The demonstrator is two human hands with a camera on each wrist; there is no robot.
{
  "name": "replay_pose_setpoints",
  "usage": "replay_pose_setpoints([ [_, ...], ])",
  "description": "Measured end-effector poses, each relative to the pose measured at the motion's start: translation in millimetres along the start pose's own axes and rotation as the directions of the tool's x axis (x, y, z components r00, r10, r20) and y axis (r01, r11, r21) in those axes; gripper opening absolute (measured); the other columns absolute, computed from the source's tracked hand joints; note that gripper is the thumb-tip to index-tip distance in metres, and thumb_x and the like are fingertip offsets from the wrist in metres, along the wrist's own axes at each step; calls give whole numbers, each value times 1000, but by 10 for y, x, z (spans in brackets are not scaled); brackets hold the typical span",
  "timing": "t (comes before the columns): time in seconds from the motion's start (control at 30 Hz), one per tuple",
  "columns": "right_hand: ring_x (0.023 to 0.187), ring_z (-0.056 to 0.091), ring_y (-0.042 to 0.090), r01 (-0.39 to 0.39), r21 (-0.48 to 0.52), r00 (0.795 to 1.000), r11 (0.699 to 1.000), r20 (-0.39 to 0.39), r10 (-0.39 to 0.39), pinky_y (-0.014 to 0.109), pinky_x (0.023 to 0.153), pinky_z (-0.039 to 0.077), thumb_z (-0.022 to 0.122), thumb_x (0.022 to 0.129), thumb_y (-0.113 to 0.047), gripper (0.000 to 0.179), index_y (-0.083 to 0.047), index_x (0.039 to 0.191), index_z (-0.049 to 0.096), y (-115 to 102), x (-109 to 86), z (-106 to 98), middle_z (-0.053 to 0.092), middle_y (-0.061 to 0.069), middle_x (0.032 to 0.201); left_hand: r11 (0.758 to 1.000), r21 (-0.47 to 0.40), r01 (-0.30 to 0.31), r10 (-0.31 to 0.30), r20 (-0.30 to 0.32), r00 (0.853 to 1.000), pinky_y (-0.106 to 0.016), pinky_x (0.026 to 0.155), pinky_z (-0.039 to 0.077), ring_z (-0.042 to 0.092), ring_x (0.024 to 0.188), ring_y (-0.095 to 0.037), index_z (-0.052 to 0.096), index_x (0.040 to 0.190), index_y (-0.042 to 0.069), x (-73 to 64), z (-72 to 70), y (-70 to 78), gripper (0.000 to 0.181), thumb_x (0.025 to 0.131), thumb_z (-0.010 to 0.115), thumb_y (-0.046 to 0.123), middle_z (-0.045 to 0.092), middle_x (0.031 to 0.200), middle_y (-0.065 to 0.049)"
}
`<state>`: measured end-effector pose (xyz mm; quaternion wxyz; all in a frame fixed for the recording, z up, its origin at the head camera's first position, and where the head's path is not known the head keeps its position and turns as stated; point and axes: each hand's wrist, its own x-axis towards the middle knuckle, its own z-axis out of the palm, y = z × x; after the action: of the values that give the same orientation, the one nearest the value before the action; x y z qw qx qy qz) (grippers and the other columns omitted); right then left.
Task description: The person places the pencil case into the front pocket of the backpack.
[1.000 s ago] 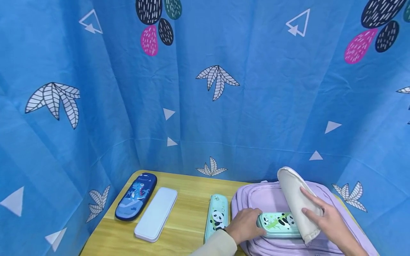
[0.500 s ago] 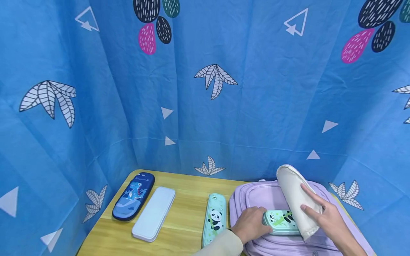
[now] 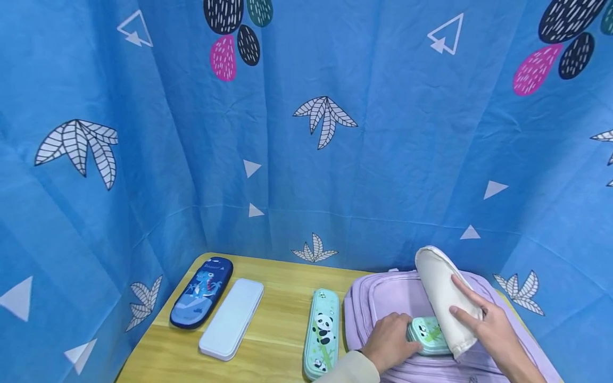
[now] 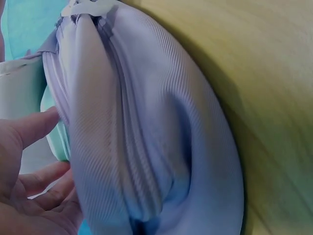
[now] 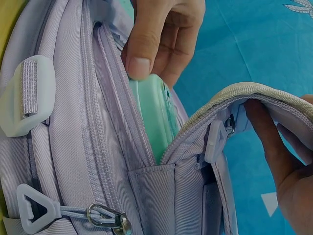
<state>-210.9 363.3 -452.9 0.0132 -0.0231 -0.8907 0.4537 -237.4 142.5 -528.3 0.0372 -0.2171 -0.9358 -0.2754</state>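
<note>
A mint-green panda pencil case lies partly inside the front pocket of a lilac backpack. My left hand pinches its left end between thumb and fingers. In the right wrist view, the same pencil case sits between the zipped edges of the pocket, its far part hidden. With my right hand I hold up the pocket flap, whose cream lining faces outward. Fingers of that right hand lie along the underside of the flap.
On the wooden table, a second panda pencil case lies just left of the backpack. Further left are a white pencil case and a dark blue dinosaur pencil case. A blue patterned curtain hangs behind the table.
My left hand has moved to the right, and the panda pencil case has slid further under the flap. My right hand keeps the flap raised in about the same place.
</note>
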Motion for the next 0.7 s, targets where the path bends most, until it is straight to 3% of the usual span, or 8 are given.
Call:
replay_pose_setpoints([
  [0.1, 160, 21, 60, 4, 8, 1000, 1000, 0, -4, 42, 120, 48, 69, 107, -44, 79, -36, 173, 26, 1, -20, 7, 16, 23, 179, 1000, -12, 7, -7, -7, 1000, -16, 82, 53, 64, 91, 2, 79, 121, 24, -7, 46, 20, 44, 83, 94, 43, 72, 99, 14],
  [0.2, 159, 22, 60, 15, 7, 1000, 1000, -5, -15, 46, 120, 48, 69, 107, -43, 79, -36, 173, 26, 16, -27, 11, 17, 23, 179, 1000, -17, 3, -4, -21, 1000, -16, 82, 54, 66, 93, 1, 79, 121, 23, -12, 72, 52, 45, 84, 93, 43, 72, 101, 14],
  [0.27, 159, 24, 59, 21, -2, 1000, 1000, -4, -21, 21, 106, 50, 69, 108, -42, 78, -35, 173, 26, 20, -14, 10, 19, 24, 179, 1000, -10, -1, 1, -32, 999, -16, 81, 54, 66, 92, 1, 79, 121, 23, -12, 86, 69, 45, 84, 93, 43, 72, 101, 13],
  [0.33, 158, 27, 58, 20, -17, 1000, 1000, -8, -20, 5, 89, 42, 69, 108, -42, 78, -35, 173, 27, 30, -10, 9, 20, 24, 178, 1000, 0, 1, -1, -33, 999, -16, 79, 53, 65, 90, 0, 78, 121, 23, -12, 98, 90, 44, 84, 93, 43, 71, 100, 13],
  [0.53, 157, 27, 59, 13, -16, 1000, 1000, -3, -13, 5, 87, 41, 68, 108, -42, 78, -35, 173, 25, 21, -10, 10, 19, 24, 178, 1000, 14, 8, -8, -42, 999, -16, 77, 52, 64, 87, 0, 77, 120, 25, -13, 117, 107, 44, 84, 93, 44, 69, 97, 14],
  [0.7, 157, 25, 59, 15, -5, 1000, 1000, -4, -15, 1, 87, 39, 68, 109, -39, 78, -32, 173, 25, 28, 11, 1, 17, 27, 178, 1000, 26, -7, 8, -30, 1000, -16, 82, 53, 65, 93, 1, 78, 123, 25, 0, 90, 78, 43, 86, 91, 42, 71, 103, 14],
])
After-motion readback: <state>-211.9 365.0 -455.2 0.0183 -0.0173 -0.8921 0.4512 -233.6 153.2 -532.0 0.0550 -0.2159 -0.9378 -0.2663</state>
